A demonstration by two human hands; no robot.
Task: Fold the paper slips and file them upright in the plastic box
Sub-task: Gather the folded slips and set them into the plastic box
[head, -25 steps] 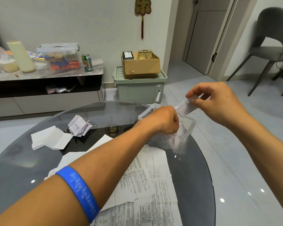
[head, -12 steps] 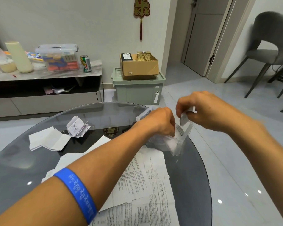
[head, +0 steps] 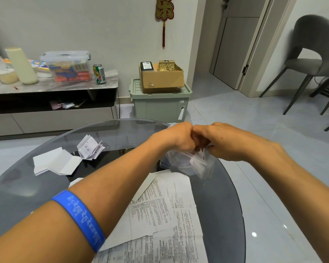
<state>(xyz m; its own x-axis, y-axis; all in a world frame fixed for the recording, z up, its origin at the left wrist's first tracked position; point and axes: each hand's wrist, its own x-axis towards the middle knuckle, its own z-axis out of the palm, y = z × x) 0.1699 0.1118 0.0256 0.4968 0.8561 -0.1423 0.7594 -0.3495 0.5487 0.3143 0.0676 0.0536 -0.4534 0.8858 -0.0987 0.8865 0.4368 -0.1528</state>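
A drink can (head: 99,74) stands on the sideboard (head: 51,86); grey chair (head: 310,59) right.

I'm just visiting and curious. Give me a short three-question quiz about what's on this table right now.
1. True or false: both hands meet over the plastic box.
2. Which arm wears the blue wristband? A. left B. right
3. Fill in: the folded slips lie on the ____ table.

Key: 1 true: left hand and right hand touch above it. 2 A. 3 glass.
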